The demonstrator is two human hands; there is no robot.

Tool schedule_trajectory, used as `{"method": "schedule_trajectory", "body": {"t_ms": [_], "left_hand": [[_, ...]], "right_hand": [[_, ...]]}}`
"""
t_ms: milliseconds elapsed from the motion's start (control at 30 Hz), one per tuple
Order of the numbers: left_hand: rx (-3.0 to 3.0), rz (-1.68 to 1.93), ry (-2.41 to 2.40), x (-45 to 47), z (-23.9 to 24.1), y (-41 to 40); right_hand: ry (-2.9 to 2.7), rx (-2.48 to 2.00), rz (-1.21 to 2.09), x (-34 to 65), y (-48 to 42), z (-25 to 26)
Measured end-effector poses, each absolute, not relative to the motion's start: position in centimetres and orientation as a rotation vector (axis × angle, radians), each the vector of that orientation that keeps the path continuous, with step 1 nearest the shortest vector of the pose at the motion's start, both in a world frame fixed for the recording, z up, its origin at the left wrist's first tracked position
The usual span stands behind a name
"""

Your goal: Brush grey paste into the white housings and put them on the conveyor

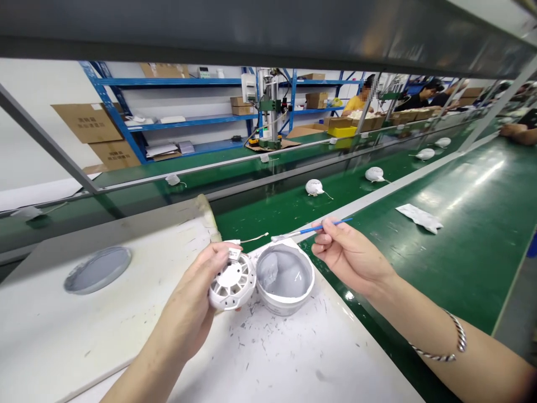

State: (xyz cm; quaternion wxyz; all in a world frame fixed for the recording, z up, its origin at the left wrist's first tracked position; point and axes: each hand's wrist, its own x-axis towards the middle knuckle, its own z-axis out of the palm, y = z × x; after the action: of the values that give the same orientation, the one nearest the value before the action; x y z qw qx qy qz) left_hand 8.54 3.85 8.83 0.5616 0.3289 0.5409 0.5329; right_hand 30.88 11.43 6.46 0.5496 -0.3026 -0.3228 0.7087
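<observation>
My left hand (201, 296) is closed around a round white plastic fan housing (230, 280) with spoke-like slots; a thin cable with a small plug (254, 238) sticks out behind it. Between thumb and fingers, my right hand (350, 252) pinches a slim blue-handled brush (312, 229). The brush's tip, coated in grey, hovers over the far rim of a white tub (285, 305). Thick grey paste (289, 271) fills part of the tub, heaped at its left side. The housing is close beside the tub's left edge.
A grey-smeared lid (98, 270) lies on the white board (159, 240) at left. Several white round units (314, 187) with cables sit along the green conveyor (260, 212). A white packet (419, 218) lies on the right-hand green surface. Co-workers (419, 96) sit farther back; a metal beam (268, 33) crosses overhead.
</observation>
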Motion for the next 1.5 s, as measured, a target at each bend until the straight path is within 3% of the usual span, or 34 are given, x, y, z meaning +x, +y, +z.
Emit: {"method": "schedule_trajectory", "body": {"t_ms": [433,667,833,1133,1200,1367,1500], "left_hand": [[0.918,1.105,1.183,8.9,8.7,3.2],[0.909,1.11,1.175,8.9,8.6,3.3],[0.932,1.109,1.183,8.8,8.7,3.2],[0.866,1.123,1.17,8.3,9.8,2.7],[0.878,1.077,1.124,8.1,9.9,2.3],[0.993,0.814,1.046,8.0,10.4,0.9],[1.184,0.751,1.171,8.3,10.1,0.3]], "right_hand": [[-1.396,-0.524,1.162,29.3,8.7,6.3],[-1.93,-0.116,0.477,30.4,8.0,7.7],[-2.204,-0.124,0.134,31.7,7.5,9.3],[-1.583,-0.034,0.659,30.7,7.5,8.4],[-1.546,-0.085,0.569,30.7,7.5,8.9],[-2.077,-0.168,0.191,30.2,7.3,9.6],[-2.152,-0.208,0.144,29.3,6.7,9.4]]}}
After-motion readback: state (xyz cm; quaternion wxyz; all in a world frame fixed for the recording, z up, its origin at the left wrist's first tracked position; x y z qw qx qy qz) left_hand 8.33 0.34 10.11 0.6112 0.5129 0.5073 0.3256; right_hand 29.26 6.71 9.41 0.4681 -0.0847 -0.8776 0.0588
